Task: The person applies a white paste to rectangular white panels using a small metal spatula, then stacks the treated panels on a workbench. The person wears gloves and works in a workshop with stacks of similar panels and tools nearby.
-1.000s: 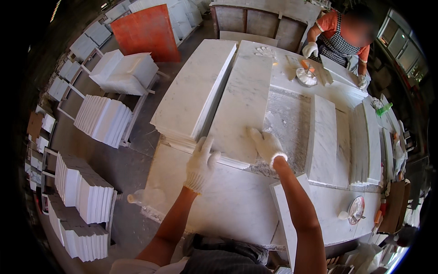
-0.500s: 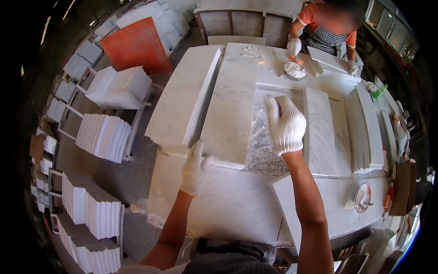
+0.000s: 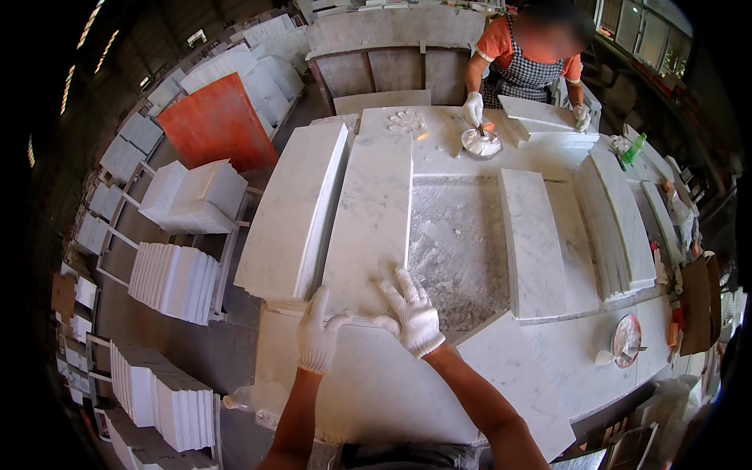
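Observation:
Both of my hands wear white knitted gloves. They rest at the near end of a long white marble slab [image 3: 368, 204], which lies flat on a stack. My left hand [image 3: 316, 335] touches the slab's near left corner, its fingers straight and its thumb held out along the front edge. Across the near right corner my right hand [image 3: 413, 313] lies with spread fingers on the top face, thumb at the front edge. To the left is a taller stack of similar slabs [image 3: 294, 207]. A narrower marble strip [image 3: 534, 243] lies farther right, beyond a dusty grey surface [image 3: 458, 243].
Across the table a person [image 3: 521, 63] in an apron works at a bowl of white paste [image 3: 481, 143]. A plate of paste [image 3: 627, 341] sits at right. An angled slab [image 3: 517, 376] lies near my right forearm. Stacked tiles [image 3: 174, 280] and a red board [image 3: 219, 121] stand left.
My right hand has come down and left from above the dusty surface onto the slab's near end. My left hand stays at the left corner. The whole view has shifted slightly.

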The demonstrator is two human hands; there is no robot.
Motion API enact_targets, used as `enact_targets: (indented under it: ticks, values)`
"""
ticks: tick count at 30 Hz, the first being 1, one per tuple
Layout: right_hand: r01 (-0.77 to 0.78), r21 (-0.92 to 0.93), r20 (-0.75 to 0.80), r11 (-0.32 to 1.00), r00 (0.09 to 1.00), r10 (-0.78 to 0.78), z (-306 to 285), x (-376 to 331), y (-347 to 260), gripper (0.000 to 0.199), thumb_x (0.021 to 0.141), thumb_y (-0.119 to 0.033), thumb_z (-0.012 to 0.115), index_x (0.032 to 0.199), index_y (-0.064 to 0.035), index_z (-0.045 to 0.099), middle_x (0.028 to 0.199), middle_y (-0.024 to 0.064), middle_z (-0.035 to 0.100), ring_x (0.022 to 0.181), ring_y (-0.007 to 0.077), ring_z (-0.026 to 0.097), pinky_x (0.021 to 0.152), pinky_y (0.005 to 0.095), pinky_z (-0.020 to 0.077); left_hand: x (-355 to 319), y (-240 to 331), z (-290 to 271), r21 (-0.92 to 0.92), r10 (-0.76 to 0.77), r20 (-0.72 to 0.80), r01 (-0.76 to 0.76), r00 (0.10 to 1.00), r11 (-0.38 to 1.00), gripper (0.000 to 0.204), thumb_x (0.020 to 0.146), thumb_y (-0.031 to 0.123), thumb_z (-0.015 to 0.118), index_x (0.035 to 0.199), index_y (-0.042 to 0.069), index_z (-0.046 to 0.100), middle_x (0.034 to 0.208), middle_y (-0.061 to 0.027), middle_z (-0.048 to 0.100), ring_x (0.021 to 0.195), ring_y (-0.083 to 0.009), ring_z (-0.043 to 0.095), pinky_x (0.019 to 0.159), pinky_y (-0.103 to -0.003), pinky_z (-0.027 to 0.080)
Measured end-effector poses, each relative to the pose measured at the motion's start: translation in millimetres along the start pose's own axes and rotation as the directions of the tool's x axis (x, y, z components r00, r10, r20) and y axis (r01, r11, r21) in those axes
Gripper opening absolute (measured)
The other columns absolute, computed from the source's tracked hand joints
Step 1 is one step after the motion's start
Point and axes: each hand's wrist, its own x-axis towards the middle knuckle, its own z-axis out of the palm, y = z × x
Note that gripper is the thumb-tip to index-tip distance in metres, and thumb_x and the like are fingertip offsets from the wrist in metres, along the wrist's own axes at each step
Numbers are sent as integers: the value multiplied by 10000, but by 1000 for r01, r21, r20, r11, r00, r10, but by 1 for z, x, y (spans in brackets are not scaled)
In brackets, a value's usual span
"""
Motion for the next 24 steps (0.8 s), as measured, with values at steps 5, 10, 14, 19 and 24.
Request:
enact_targets:
  ticks: [5, 10, 14, 19, 24]
  values:
    - [-1, -46, 1, 999, 1000, 1, 2, -1, -1, 712, 780, -474, 774, 1388, -161, 575, 1509, 200, 420, 1289, 432, 504, 1026, 495, 478, 1, 3, -6, 36, -20, 42, 18, 999, 999, 646, 805, 245, 803, 1351, 7, 553, 1354, -221, 582, 1155, -329, 625, 928, -384, 522]
    - [-159, 199, 122, 967, 983, 137, -25, 9, 7, 663, 883, -504, 684, 1425, -152, 534, 1470, 213, 473, 1287, 443, 507, 1060, 469, 461, 17, 60, -36, 265, 50, 246, -117, 968, 957, 627, 854, 278, 763, 1365, 17, 510, 1405, -220, 527, 1206, -364, 578, 976, -406, 495]
    - [-363, 440, 102, 821, 929, 356, -17, 31, 45, 647, 982, -525, 542, 1492, -139, 441, 1461, 236, 490, 1372, 446, 431, 1123, 445, 408, 61, 88, -20, 217, 282, 208, -326, 936, 920, 620, 895, 320, 716, 1382, 26, 468, 1410, -206, 512, 1243, -394, 531, 1019, -420, 460]
    - [-542, 417, 108, 729, 827, 553, -5, 107, 97, 787, 989, -564, 495, 1552, -54, 293, 1562, 212, 372, 1452, 395, 333, 1196, 397, 286, 181, 108, 25, 249, 130, 290, -206, 948, 946, 704, 890, 392, 696, 1440, 47, 423, 1446, -216, 485, 1312, -390, 480, 1087, -423, 405]
    - [-554, 504, 186, 663, 819, 542, 15, 166, 143, 820, 980, -560, 500, 1563, -32, 266, 1594, 210, 316, 1478, 355, 299, 1199, 368, 269, 285, 55, 71, 358, 35, 230, -117, 973, 926, 822, 848, 433, 715, 1479, 21, 387, 1499, -234, 439, 1389, -370, 422, 1150, -409, 351]
